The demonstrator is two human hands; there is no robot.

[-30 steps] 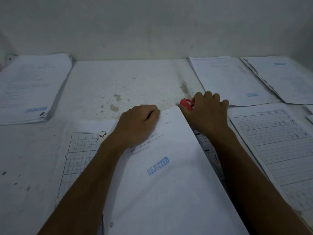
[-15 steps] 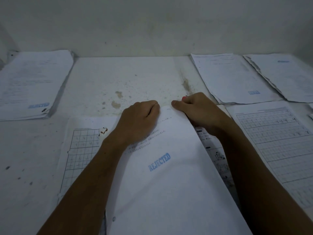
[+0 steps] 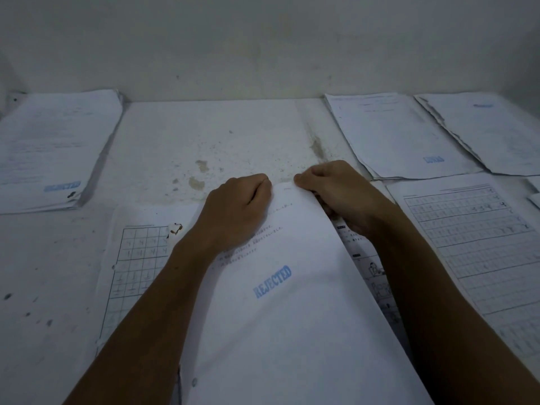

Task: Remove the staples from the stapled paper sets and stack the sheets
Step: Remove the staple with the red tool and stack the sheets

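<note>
A stapled paper set (image 3: 292,317) stamped "REJECTED" lies slanted in front of me. A small staple (image 3: 287,188) shows at its top edge, between my two hands. My left hand (image 3: 236,211) is a fist on the set's top left corner, with its fingers curled at the paper's edge. My right hand (image 3: 342,194) is curled at the top right corner, its thumb tip right beside the staple. The red staple remover seen earlier in that hand is hidden now.
A thick paper stack (image 3: 52,147) lies far left. A grid sheet (image 3: 137,252) and a picture sheet (image 3: 377,276) lie under the set. Two piles (image 3: 394,135) (image 3: 491,130) and a lined form (image 3: 473,244) lie to the right. A wall closes off the back.
My right hand has turned and slid left to the set's top corner. The red remover has gone out of sight inside it. My left hand has stayed put.
</note>
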